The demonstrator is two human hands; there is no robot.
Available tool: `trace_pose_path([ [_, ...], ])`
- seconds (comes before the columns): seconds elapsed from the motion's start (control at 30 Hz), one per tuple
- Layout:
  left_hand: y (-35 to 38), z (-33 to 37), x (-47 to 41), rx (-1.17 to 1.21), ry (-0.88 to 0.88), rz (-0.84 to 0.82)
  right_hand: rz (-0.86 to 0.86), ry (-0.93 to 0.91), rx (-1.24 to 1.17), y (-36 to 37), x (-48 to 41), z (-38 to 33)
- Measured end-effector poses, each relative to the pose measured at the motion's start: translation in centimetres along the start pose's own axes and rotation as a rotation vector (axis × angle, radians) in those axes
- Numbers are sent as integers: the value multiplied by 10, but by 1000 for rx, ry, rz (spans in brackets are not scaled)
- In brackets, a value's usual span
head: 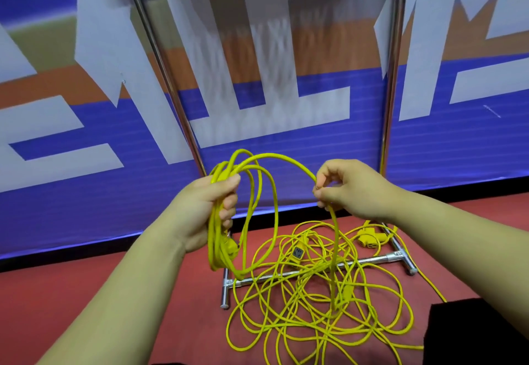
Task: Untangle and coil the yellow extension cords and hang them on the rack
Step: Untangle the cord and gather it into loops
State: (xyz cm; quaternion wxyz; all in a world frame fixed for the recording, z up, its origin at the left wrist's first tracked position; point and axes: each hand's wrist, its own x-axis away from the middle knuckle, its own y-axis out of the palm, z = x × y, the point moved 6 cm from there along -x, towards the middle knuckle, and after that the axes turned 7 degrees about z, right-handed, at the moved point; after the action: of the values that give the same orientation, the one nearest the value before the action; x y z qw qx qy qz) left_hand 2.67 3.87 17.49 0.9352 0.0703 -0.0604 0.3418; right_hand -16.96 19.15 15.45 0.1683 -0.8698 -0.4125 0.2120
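L hand (213, 210) grips coil (243, 215); R hand (347, 190) pinches cord (333, 238), which drops straight down to tangle (320, 307) on near floor, below R hand, rack (315, 268) beneath.

Bright, even indoor light; source cannot be told. Faint, soft shadows under the yellow cords (315, 307) on the red floor (171, 293). Thin glare lines run down the chrome rack poles (160, 58) and along the base bar (369, 260). Banner (86, 193) smeared with vertical streaks in the far middle, lettering sharper to left and right. Wide-angle bend: left pole slants hard, banner's lower edge curves. Left hand (211, 204) and right hand (349, 190) fairly crisp. Near right corner, a black shape (481, 333), no detail.
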Motion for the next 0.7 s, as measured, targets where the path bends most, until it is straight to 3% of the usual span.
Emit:
trace_pose_path([
  [0.1, 5, -18, -4, -93, -31, 37, 77, 50, -128, -2, -2, -8],
  [0.17, 10, -28, -7, -117, -58, 56, 102, 37, -69, -5, -5, -14],
  [0.23, 15, -36, -8, -104, -76, 58, 73, 28, -4, -5, -6, -18],
  [0.37, 22, -45, -12, -102, -86, 61, -49, 54, -97, 2, -1, -23],
  [0.57, 42, -59, -17, -55, -104, 33, 77, 89, -386, 0, 1, -25],
  [0.7, 59, -68, -20, -39, -147, -72, 144, 59, -452, -1, 1, -29],
])
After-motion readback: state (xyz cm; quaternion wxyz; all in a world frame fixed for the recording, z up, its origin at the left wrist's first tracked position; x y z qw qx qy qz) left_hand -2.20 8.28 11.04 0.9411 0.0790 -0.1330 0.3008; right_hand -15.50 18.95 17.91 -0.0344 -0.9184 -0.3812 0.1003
